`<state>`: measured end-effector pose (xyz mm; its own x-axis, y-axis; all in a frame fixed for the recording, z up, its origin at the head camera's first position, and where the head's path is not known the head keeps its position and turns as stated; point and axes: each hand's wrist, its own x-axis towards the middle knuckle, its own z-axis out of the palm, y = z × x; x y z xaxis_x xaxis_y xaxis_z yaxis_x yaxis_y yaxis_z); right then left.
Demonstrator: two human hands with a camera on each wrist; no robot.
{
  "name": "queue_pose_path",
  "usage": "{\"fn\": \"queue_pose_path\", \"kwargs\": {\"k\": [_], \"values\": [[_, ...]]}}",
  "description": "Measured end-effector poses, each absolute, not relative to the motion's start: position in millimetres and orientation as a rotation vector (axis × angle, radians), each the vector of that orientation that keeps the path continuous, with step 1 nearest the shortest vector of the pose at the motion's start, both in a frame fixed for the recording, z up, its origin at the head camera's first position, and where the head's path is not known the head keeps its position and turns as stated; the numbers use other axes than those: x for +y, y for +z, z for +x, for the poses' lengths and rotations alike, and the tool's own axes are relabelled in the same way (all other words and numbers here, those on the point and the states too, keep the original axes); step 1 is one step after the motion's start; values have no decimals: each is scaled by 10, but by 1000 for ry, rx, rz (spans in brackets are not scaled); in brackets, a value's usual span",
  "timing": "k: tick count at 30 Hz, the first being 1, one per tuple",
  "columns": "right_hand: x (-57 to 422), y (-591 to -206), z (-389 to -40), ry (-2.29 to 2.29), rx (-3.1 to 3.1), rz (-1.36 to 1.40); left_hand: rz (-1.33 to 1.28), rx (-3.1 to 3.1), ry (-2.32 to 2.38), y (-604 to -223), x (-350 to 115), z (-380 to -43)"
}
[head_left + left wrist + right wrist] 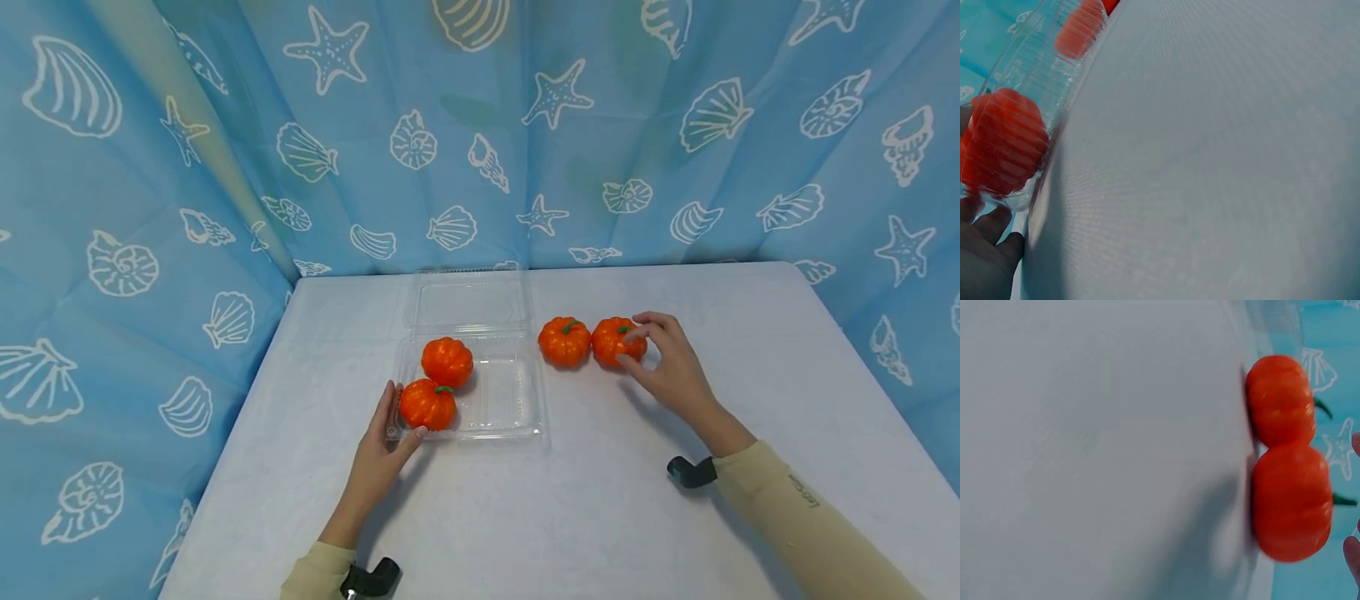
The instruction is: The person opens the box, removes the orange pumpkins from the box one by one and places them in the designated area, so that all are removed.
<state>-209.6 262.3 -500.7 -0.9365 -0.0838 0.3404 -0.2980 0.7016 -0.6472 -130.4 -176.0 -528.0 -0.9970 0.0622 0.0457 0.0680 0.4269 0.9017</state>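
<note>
A clear plastic clamshell container (510, 392) lies with its lid folded back. Two small orange pumpkins sit in its left part, a rear pumpkin (447, 361) and a front pumpkin (427, 405) with a green stem. My left hand (381, 442) holds the container's front left corner, fingers along the side and thumb at the front edge. Two more pumpkins, a left one (565, 342) and a right one (1291, 503), stand side by side on the table. Over the right one, my right hand (671, 367) has thumb and fingers spread, fingertips close around it.
The container's lid (468, 302) lies flat toward the table's back edge. A white cloth covers the table (585, 517). Blue curtains (480, 125) with shell and starfish prints hang behind and at both sides.
</note>
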Motion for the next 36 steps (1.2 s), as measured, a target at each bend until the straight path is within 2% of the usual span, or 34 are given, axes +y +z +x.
{"fn": "queue_pose_path", "kwargs": {"k": [36], "values": [[1487, -4663, -2246, 1326, -2707, 813, -97, -2653, -1702, -5228, -1732, -1295]]}}
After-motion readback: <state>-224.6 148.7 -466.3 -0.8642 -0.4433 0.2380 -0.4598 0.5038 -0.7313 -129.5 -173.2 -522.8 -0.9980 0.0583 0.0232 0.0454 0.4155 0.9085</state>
